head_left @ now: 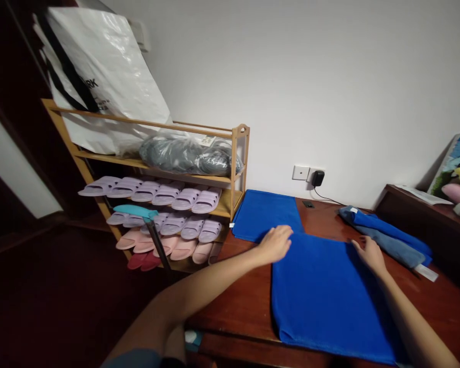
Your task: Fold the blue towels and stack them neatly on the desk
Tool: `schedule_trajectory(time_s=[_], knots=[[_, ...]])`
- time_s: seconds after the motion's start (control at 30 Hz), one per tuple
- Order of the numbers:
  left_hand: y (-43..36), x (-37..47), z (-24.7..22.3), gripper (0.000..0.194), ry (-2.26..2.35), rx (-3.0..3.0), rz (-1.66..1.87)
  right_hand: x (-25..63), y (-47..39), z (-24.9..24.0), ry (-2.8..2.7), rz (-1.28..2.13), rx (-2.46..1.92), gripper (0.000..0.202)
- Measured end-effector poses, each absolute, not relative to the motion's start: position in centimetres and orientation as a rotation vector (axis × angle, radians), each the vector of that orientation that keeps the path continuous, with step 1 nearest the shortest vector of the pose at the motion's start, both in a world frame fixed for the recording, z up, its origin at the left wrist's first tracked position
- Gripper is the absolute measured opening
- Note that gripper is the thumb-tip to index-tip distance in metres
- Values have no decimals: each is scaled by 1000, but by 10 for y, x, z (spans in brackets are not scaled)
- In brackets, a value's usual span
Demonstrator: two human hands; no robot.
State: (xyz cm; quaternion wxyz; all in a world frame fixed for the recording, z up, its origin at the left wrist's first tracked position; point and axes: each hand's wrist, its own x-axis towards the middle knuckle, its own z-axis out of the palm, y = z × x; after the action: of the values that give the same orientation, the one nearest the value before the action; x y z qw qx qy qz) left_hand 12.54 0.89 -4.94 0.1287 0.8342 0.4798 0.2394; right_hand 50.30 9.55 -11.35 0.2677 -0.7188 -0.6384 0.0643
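A blue cloth [329,296] lies flat on the wooden table [245,301], its front edge reaching the table's front edge. My left hand [276,243] rests at its far left corner, fingers together and pointing right; whether they pinch any fabric is hidden. At the far right corner, my right hand [369,251] touches or hovers by the cloth's edge with its fingers bent and somewhat apart. Behind my left hand lies a second folded blue cloth [268,212], partly overlapped by the first. To the right of my right hand are rolled or folded blue and grey-blue cloths [391,240] with a white tag.
At the left stands a wooden rack [235,168] with rows of slippers [168,194], a plastic-wrapped grey bundle [187,153] and a large white bag [107,66]. A black plug [318,178] with a cable sits in the wall socket. A raised dark shelf [410,209] borders the right.
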Motion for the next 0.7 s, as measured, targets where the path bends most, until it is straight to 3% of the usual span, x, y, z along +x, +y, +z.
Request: schedule_trajectory(time_s=[0.17, 0.43, 0.53, 0.7], knots=[[-77, 113, -62, 60, 740, 2724, 255, 485, 64, -135, -2066, 85, -1878, 67], [-123, 87, -69, 58, 939, 2762, 260, 469, 38, -121, -2121, -186, -1928, 65], [-130, 87, -74, 58, 1013, 2793, 335, 471, 7, -111, -2004, -300, -2136, 67], [-133, 86, -85, 60, 1051, 2826, 370, 508, -70, -118, -1734, -76, -2496, 76]])
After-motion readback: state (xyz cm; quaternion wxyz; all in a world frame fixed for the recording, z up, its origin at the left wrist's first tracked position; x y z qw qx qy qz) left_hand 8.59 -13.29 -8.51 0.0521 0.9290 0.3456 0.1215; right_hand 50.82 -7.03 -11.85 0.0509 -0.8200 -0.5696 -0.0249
